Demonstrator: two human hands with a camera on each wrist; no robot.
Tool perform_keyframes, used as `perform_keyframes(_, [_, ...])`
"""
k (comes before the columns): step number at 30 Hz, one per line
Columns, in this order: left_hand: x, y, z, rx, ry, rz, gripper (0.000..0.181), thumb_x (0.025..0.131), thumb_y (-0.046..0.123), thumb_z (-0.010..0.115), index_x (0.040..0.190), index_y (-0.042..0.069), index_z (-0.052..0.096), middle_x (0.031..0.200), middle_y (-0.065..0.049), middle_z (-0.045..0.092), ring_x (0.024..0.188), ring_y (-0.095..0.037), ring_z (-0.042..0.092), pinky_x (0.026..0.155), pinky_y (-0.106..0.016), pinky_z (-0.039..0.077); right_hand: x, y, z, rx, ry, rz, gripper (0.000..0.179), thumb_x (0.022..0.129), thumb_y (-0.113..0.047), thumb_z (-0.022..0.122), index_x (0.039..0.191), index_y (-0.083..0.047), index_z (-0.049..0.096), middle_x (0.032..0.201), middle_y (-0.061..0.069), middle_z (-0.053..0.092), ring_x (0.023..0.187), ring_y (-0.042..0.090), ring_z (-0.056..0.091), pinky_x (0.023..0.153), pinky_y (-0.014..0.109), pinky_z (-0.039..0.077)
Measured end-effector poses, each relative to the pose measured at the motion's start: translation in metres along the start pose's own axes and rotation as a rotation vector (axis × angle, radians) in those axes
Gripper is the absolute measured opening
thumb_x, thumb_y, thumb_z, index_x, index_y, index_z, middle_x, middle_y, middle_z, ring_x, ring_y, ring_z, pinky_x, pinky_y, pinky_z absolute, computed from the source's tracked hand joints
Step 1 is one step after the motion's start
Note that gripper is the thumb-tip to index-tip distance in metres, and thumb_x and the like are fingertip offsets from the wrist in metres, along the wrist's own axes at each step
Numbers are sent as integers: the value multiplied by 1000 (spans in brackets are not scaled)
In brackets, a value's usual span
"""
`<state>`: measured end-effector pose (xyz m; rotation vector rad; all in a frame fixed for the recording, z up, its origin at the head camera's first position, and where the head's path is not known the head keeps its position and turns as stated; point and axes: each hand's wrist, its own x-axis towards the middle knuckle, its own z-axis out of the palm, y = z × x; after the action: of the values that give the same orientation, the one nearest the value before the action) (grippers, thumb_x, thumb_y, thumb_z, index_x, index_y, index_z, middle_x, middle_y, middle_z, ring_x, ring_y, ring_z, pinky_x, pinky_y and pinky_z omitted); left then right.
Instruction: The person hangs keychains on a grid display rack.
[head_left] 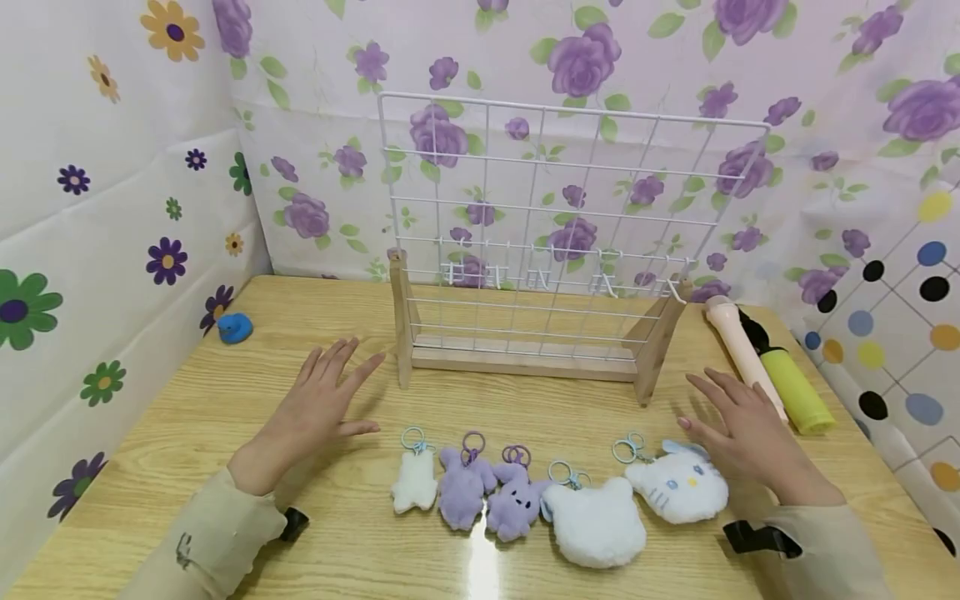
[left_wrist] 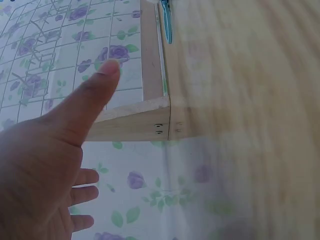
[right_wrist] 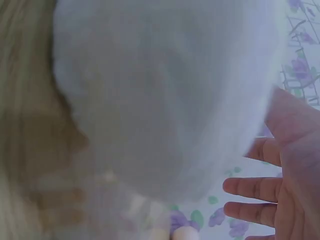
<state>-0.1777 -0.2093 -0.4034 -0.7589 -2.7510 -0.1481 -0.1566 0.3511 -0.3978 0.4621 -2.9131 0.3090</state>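
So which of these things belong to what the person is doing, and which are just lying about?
Probably part of the job:
- five plush keyrings, lying between the left hand and right hand
- wire rack with hooks, behind them

Probably just lying about:
- small blue toy
- pale pink tube
- yellow cylinder

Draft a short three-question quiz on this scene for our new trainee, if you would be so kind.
1. Count: how many plush keychains lie on the table in front of the rack?
2. True or false: the left hand is gripping one of the keychains.
3. Identify: which keychain lies nearest the right hand?

Key:
1. Five.
2. False; the left hand holds nothing.
3. The white cat face with blue eyes.
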Motion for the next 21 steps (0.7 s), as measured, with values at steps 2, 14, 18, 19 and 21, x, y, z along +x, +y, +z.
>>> perform_keyframes(2, [0,1,0,-17,13,9,92,74,50,76,147,12,35,150,-30,30,139,-46,28,114,-62,21,0,-1,-2,-8,7,-10,70,90,-46,62,144,-8,40,143,31,39,125,52,40,105,73,18])
perform_keyframes(14, [8,5,-1,-162,98,40,90,72,42,81,144,9,38,142,-31,40,129,-48,41,103,-66,35,1,-15,-18,5,-9,-33,68,88,-41,67,141,-6,44,141,29,43,120,52,43,97,68,31])
perform_keyframes(18, [11,7,-4,-262,77,-2,90,73,38,82,145,9,36,143,-29,40,128,-48,42,102,-66,36,1,-28,-27,38,-41,-25,69,90,-44,64,145,-11,40,143,27,41,124,50,42,94,67,37])
perform_keyframes(19, [11,7,-4,-282,70,-13,90,73,37,82,146,10,36,144,-28,39,129,-48,41,102,-66,35,0,-31,-30,49,-53,-22,70,90,-44,64,147,-12,38,144,26,40,125,50,41,94,67,38])
perform_keyframes(21, [12,8,-5,-317,67,-27,91,72,36,83,146,9,36,144,-27,40,130,-46,41,103,-65,36,1,-40,-35,64,-81,-19,72,91,-45,62,149,-15,33,146,26,38,128,49,39,94,67,38])
